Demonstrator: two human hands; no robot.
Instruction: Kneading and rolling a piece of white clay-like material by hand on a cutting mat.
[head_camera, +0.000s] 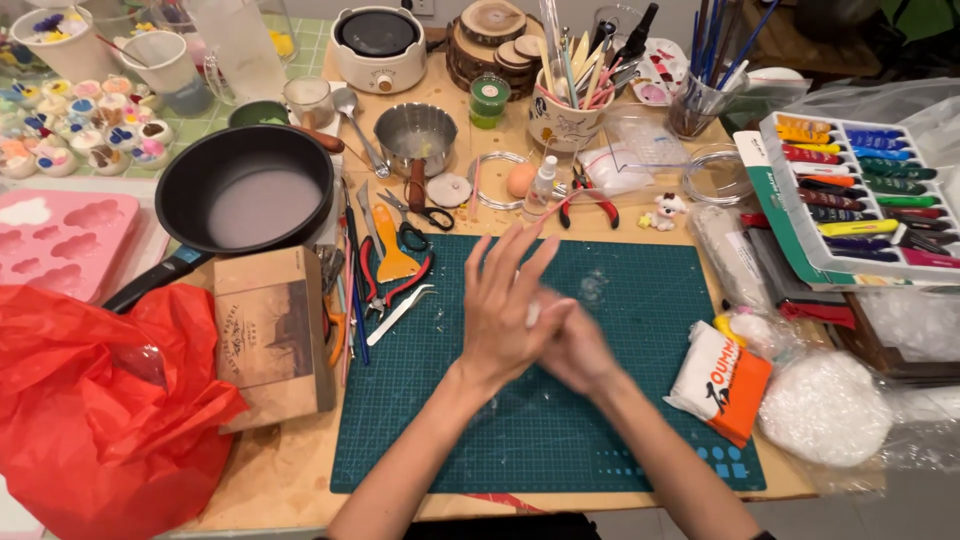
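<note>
Both hands meet at the middle of the frame, over the green cutting mat (620, 400). The left hand (505, 315) lies on top, palm down and fingers stretched flat toward the upper right; the right hand (578, 350) sits beneath it, palm up. Pressed between the palms is a small white lump (533, 312), of which only a sliver shows at the seam, so its shape and long axis cannot be told. Neither hand is nearer; it touches both.

The mat around the hands has open room on every side. To the left, just off the mat's edge, lie pliers and tweezers (398, 314) beside a brown cardboard box (272, 340). At lower right sit an orange and white packet (722, 382) and a bag of white material (825, 408), close to the bench edge.
</note>
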